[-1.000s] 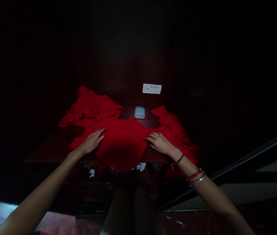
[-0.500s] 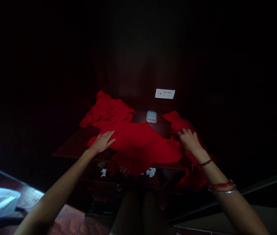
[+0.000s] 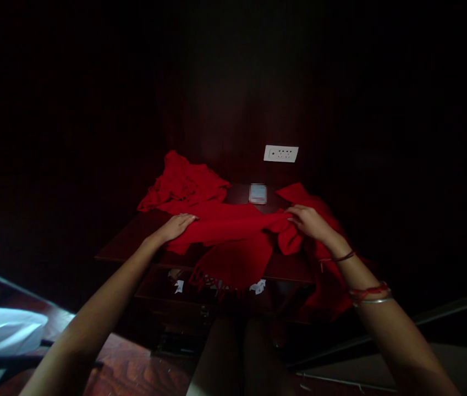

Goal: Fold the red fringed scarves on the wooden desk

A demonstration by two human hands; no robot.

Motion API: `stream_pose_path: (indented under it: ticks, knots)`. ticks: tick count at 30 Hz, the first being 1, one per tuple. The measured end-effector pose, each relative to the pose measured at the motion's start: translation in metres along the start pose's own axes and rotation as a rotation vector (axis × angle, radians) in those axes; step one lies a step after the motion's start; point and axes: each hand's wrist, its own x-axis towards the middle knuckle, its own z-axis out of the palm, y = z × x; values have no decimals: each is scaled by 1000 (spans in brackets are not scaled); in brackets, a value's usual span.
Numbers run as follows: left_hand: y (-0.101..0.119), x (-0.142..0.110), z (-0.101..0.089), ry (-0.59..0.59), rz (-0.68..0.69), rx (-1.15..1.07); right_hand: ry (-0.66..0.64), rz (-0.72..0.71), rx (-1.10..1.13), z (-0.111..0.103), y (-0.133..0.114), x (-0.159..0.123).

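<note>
A red fringed scarf (image 3: 233,226) lies across a dark wooden desk, its fringe hanging over the front edge. My left hand (image 3: 177,226) is closed on the scarf's left part, fingers together over the fabric. On the other side, my right hand (image 3: 308,221) pinches the scarf's right part and holds it a little raised. Between both hands the fabric is drawn into a long fold. A crumpled heap of red cloth (image 3: 181,181) sits behind my left hand. More red cloth (image 3: 328,275) drapes over the desk's right side, partly behind my right arm.
A small card-like item (image 3: 258,193) lies at the back of the desk (image 3: 121,242), below a white wall socket (image 3: 281,154). Bits of white paper (image 3: 258,286) show on a shelf under the desktop. A pale bag-like thing (image 3: 6,330) stands at lower left.
My right hand has moved slightly left and up, pulling the scarf's edge with it. The flat fabric between my hands has become a fold. My left hand has closed on the cloth.
</note>
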Motion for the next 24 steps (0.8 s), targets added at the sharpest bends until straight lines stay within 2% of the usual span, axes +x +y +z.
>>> stream_pose_path:
  ticks: [3,5,6,9,11,13,15,18,20,22,24]
  knots:
    - [-2,3,0,-153,-102,-126,-245,161,-32,-12,26,-15]
    - [1,3,2,-131,-112,-303,-362,251,-17,-13,26,-21]
    - [4,4,3,-84,-99,-439,-352,254,9,-13,22,-21]
    - [17,7,6,46,-76,-967,-147,183,184,-4,-4,-9]
    - [25,11,8,-9,-104,-1286,-62,148,314,8,-24,6]
    - [30,15,10,-146,-158,-1484,-92,73,364,25,-39,20]
    - [31,17,12,-232,-199,-1581,-133,-20,352,45,-47,29]
    - [30,18,15,-252,-195,-1579,-187,-52,297,69,-50,33]
    - [30,19,16,-245,-192,-1459,-239,-12,257,76,-49,32]
    - [30,21,16,-200,-204,-1208,-291,39,239,75,-48,32]
    - [31,22,15,-144,-168,-834,-316,71,269,69,-45,34]
